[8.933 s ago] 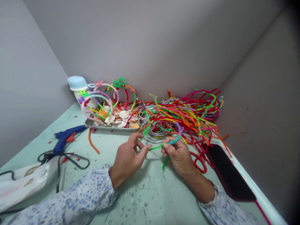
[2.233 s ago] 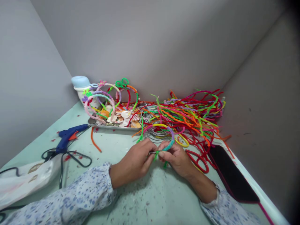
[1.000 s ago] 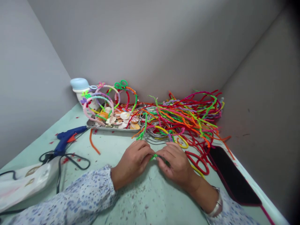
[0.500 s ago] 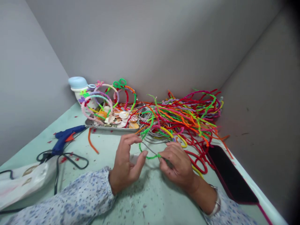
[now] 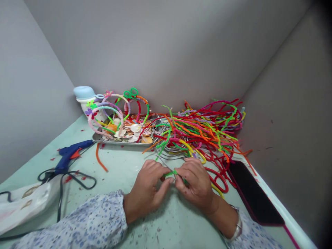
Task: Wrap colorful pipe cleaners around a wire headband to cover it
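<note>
In the head view a green pipe cleaner (image 5: 169, 174) is wound at one spot on a thin grey wire (image 5: 164, 162), low over the table. My right hand (image 5: 194, 183) pinches wire and pipe cleaner together at that wound spot. From the other side my left hand (image 5: 149, 188) has closed in, its thumb and forefinger around the green strand just left of the winding. More of the green strand (image 5: 163, 147) rises behind the fingers toward the pile. Fingers hide part of both the wire and the pipe cleaner.
Behind the hands lies a heap of coloured pipe cleaners (image 5: 204, 126). A metal tray (image 5: 121, 142) holds shells and decorated headbands (image 5: 120, 116), beside a white bottle (image 5: 84, 93). A blue glue gun (image 5: 64, 160) with its cord lies left, a phone (image 5: 255, 193) right.
My left hand has moved right and closed its fingers at the green pipe cleaner; before, thumb and fingers were spread apart. My right hand keeps its pinch in nearly the same place.
</note>
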The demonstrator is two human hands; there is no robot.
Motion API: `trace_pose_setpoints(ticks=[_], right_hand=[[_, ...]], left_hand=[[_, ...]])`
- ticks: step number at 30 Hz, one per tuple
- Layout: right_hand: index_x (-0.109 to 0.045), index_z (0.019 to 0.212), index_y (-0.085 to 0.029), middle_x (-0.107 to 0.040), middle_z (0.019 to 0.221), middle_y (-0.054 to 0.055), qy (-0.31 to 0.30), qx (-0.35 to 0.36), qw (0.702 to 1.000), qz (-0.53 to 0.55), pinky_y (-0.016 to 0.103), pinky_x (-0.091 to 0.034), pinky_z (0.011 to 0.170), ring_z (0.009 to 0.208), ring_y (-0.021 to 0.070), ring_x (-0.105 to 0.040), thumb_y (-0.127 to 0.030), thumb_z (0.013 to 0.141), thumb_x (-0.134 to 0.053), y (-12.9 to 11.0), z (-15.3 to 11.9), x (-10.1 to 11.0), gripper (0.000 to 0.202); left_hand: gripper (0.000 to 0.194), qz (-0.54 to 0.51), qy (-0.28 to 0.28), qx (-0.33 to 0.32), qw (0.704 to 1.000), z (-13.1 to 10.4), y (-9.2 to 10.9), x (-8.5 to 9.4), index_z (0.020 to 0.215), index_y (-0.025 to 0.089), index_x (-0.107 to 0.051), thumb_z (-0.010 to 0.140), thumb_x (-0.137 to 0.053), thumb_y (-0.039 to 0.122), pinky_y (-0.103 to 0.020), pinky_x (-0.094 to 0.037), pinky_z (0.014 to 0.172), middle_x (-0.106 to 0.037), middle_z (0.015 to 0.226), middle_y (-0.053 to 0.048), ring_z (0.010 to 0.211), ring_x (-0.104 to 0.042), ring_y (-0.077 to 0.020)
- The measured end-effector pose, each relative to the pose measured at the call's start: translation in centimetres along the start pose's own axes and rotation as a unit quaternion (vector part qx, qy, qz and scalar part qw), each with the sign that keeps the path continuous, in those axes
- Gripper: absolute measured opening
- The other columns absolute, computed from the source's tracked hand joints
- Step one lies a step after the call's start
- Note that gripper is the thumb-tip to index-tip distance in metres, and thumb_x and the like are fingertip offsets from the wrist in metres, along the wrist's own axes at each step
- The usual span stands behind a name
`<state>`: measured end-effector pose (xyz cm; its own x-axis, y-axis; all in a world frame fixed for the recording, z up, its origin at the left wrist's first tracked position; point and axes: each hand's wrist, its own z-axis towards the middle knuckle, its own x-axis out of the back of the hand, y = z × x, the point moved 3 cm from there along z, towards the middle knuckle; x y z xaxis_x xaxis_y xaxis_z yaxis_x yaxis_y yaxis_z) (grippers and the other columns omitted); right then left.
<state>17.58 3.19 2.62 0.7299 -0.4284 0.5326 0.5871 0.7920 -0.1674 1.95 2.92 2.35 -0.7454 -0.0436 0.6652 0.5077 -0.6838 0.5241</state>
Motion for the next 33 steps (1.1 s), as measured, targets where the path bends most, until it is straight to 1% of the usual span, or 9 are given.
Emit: trace_pose_setpoints(ticks=[4,9,12,16,21,25,27,29,33], right_hand=[[-0.058,0.087,-0.02,-0.061,0.067,0.001,-0.015,0.001,1.0,-0.003,0.04,-0.051,0.079,0.066,0.0165,-0.057,-0.007,0.076,-0.057,0.1,-0.1,-0.4,0.017],[-0.059,0.087,-0.018,-0.06,0.066,0.002,-0.007,0.011,1.0,-0.027,0.04,-0.05,0.081,0.066,0.0168,-0.056,-0.007,0.075,-0.06,0.2,-0.3,-0.4,0.017],[-0.059,0.089,-0.019,-0.061,0.067,0.001,-0.007,0.011,0.999,-0.049,0.041,-0.049,0.083,0.066,0.0166,-0.056,-0.007,0.075,-0.061,0.3,-0.4,-0.2,0.018],[-0.059,0.092,-0.021,-0.061,0.068,0.001,-0.004,0.0,0.997,-0.071,0.042,-0.048,0.083,0.067,0.0171,-0.056,-0.008,0.077,-0.059,0.4,-0.3,0.0,0.019],[-0.058,0.091,-0.021,-0.061,0.069,0.001,0.008,-0.014,0.995,-0.094,0.042,-0.047,0.083,0.069,0.018,-0.057,-0.007,0.077,-0.059,0.6,-0.3,0.1,0.02],[-0.059,0.09,-0.02,-0.06,0.069,0.002,0.013,-0.03,0.993,-0.109,0.043,-0.047,0.083,0.069,0.019,-0.056,-0.007,0.078,-0.058,1.2,-0.3,0.0,0.018],[-0.059,0.091,-0.02,-0.061,0.07,0.002,0.017,-0.036,0.993,-0.109,0.044,-0.046,0.083,0.07,0.0193,-0.056,-0.007,0.079,-0.058,1.4,-0.3,0.0,0.017],[-0.059,0.09,-0.019,-0.061,0.07,0.003,0.014,-0.033,0.994,-0.104,0.043,-0.046,0.082,0.07,0.0193,-0.057,-0.007,0.078,-0.058,1.5,-0.3,0.0,0.016],[-0.059,0.092,-0.02,-0.062,0.07,0.002,-0.002,0.0,0.997,-0.079,0.041,-0.047,0.082,0.069,0.0176,-0.057,-0.007,0.078,-0.06,1.0,-0.3,-0.1,0.019]], left_hand=[[0.008,0.028,-0.001,-0.002,1.0,-0.1,-0.1,-0.2,0.085,0.017,-0.058,0.087,-0.05,0.019,-0.032,-0.036,0.067,-0.053,0.068,-0.002,0.068,-0.048,-0.0167],[0.01,0.07,-0.005,0.007,0.998,0.0,-0.3,0.0,0.091,0.017,-0.06,0.087,-0.05,0.019,-0.029,-0.037,0.062,-0.058,0.072,-0.003,0.068,-0.051,-0.0162],[0.016,0.064,0.0,0.037,0.997,-0.2,-0.6,0.0,0.102,0.017,-0.059,0.087,-0.052,0.021,-0.027,-0.041,0.062,-0.062,0.08,-0.004,0.068,-0.055,-0.0151],[0.04,0.058,0.021,0.051,0.997,-0.2,-0.7,0.3,0.124,0.015,-0.048,0.087,-0.054,0.027,-0.027,-0.044,0.061,-0.066,0.082,-0.004,0.064,-0.058,-0.0145],[0.031,0.103,0.022,0.017,0.994,0.3,-0.6,0.7,0.113,0.015,-0.058,0.085,-0.056,0.029,-0.035,-0.045,0.07,-0.065,0.072,-0.004,0.069,-0.058,-0.0188],[0.032,0.091,0.004,0.018,0.996,0.0,-0.5,0.4,0.117,0.017,-0.056,0.086,-0.056,0.028,-0.029,-0.044,0.061,-0.066,0.072,-0.002,0.06,-0.058,-0.0158],[0.03,0.061,-0.014,0.009,0.998,-0.3,-0.4,0.2,0.116,0.018,-0.055,0.087,-0.054,0.026,-0.027,-0.045,0.06,-0.068,0.079,-0.003,0.064,-0.06,-0.015],[0.022,0.031,-0.019,0.014,0.999,-0.3,-0.4,0.1,0.109,0.018,-0.058,0.088,-0.053,0.023,-0.027,-0.047,0.067,-0.066,0.088,-0.005,0.076,-0.061,-0.016],[0.019,-0.039,0.012,0.057,0.998,0.2,-0.3,0.3,0.105,0.016,-0.058,0.089,-0.048,0.017,-0.031,-0.045,0.085,-0.06,0.104,-0.009,0.098,-0.056,-0.0184]])
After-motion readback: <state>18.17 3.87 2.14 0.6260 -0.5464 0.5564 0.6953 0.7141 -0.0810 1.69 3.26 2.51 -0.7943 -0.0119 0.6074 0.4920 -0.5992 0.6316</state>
